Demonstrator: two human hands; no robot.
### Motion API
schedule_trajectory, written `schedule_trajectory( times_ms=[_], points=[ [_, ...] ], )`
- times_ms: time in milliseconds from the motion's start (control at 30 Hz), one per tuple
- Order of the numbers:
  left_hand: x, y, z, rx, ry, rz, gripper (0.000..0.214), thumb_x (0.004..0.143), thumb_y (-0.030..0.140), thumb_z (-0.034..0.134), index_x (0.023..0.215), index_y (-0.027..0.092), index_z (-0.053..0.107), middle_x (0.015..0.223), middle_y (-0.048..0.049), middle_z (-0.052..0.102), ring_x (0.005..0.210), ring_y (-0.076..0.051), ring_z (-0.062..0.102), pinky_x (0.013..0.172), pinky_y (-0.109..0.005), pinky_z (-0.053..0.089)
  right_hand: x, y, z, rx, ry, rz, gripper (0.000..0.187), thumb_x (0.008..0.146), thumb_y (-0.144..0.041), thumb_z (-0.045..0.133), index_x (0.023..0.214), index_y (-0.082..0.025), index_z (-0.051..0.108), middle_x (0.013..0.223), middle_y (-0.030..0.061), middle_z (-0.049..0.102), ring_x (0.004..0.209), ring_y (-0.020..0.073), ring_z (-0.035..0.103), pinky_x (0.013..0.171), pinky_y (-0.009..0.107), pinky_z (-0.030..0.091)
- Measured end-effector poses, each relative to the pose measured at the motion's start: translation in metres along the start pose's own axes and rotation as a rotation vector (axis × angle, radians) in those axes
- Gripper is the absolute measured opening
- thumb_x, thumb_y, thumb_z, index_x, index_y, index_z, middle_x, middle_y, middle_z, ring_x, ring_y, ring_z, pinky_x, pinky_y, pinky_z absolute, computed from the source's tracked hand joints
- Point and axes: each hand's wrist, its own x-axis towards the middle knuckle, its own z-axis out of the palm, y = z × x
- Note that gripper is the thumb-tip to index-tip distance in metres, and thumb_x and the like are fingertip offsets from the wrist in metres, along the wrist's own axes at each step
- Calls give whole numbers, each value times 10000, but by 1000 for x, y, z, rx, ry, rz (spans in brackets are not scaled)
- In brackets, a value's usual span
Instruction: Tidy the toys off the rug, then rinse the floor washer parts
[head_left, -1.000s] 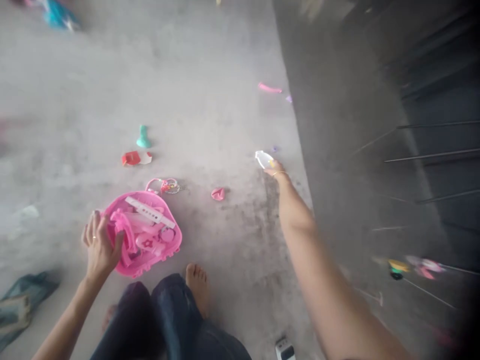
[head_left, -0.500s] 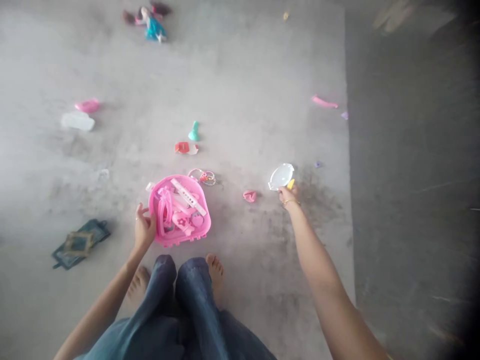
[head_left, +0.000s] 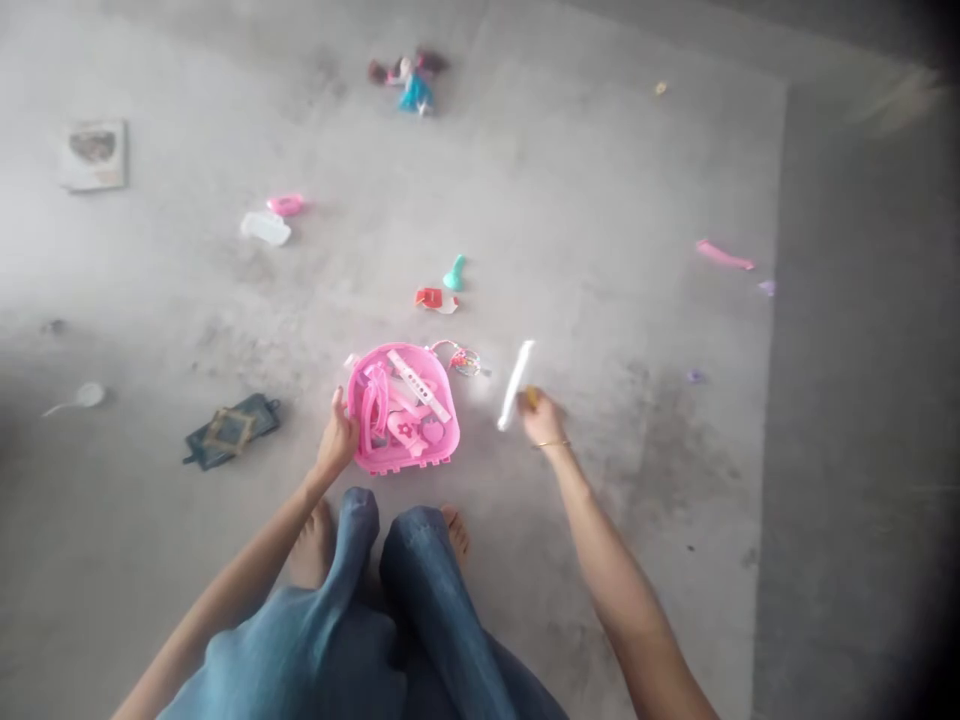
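Observation:
A pink plastic toy case (head_left: 409,466) stands on the floor before my feet, holding several pink toy pieces and a white strip with holes (head_left: 418,385). My left hand (head_left: 339,440) grips the case's left rim. To the right of the case, my right hand (head_left: 541,418) is closed on a white oval plastic piece (head_left: 516,386), now turned edge-on and blurred. A small yellow thing (head_left: 531,397) shows at its fingers; its kind is unclear. Close behind the case lies a beaded bracelet (head_left: 465,361).
Farther off lie a red-and-white piece (head_left: 436,300), a teal piece (head_left: 454,274), a doll (head_left: 416,92) and a pink strip (head_left: 724,256). At left are dark flat frames (head_left: 232,432), a clear tray (head_left: 266,229), a pink piece (head_left: 286,205), a white spoon-like thing (head_left: 88,395) and a square box (head_left: 94,155).
My right hand has come left toward the case, turning the white oval piece edge-on. The crumpled pink piece on the floor no longer shows. My left hand stays at the case; the view has shifted.

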Motion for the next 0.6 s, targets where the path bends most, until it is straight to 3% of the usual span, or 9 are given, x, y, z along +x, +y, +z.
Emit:
schedule_trajectory(
  times_ms=[67, 133, 267, 333, 433, 533, 600],
  points=[
    [-1, 0, 2, -23, 4, -10, 664, 963, 326, 360, 1548, 94, 148, 1306, -235, 591, 1003, -319, 692, 925, -545, 525, -28, -38, 33, 9, -214, -92, 151, 852, -318, 544, 777, -202, 606, 691, 68, 675, 678, 215, 637, 629, 278, 440],
    [-2, 2, 3, -32, -5, -16, 656, 970, 346, 350, 1547, 101, 156, 1306, -228, 596, 990, -315, 694, 906, -531, 535, -48, -70, 60, -17, -341, -100, 153, 860, -289, 543, 850, -183, 653, 780, 105, 713, 739, 239, 672, 646, 285, 444],
    [-3, 5, -9, 22, -1, -5, 611, 969, 354, 377, 1519, 125, 241, 1316, -204, 605, 1000, -283, 686, 898, -478, 544, -62, -106, 86, -72, -273, -63, 401, 860, -257, 534, 1227, -117, 621, 911, 154, 731, 782, 272, 685, 668, 311, 455],
    [-2, 2, -27, 87, 43, 49, 557, 952, 304, 410, 1471, 115, 338, 1353, -208, 577, 1142, -285, 628, 998, -469, 491, -63, -111, 89, -56, -206, -112, 504, 865, -285, 524, 1344, -130, 558, 948, 154, 732, 770, 274, 680, 666, 321, 460],
    [-1, -12, -67, 248, 168, 91, 553, 909, 254, 481, 1432, 93, 401, 1450, -236, 480, 1365, -312, 443, 1147, -494, 326, -67, -107, 86, -28, -245, -209, 448, 858, -328, 510, 1268, -189, 626, 992, 146, 732, 798, 276, 674, 676, 331, 471],
    [-4, -37, -112, 428, 236, -34, 764, 820, 333, 650, 1480, 93, 347, 1557, -269, 311, 1460, -388, 270, 1172, -563, 208, -69, -96, 81, -31, -190, -171, 481, 845, -381, 504, 1271, -180, 596, 1016, 158, 711, 836, 278, 664, 697, 348, 483],
    [-6, -57, -136, 510, 189, -123, 954, 735, 396, 742, 1514, 90, 285, 1592, -298, 200, 1479, -436, 195, 1162, -616, 152, -68, -87, 79, -39, -101, -108, 509, 824, -419, 508, 1249, -147, 571, 1008, 169, 689, 840, 277, 649, 702, 358, 484]
  ],
)
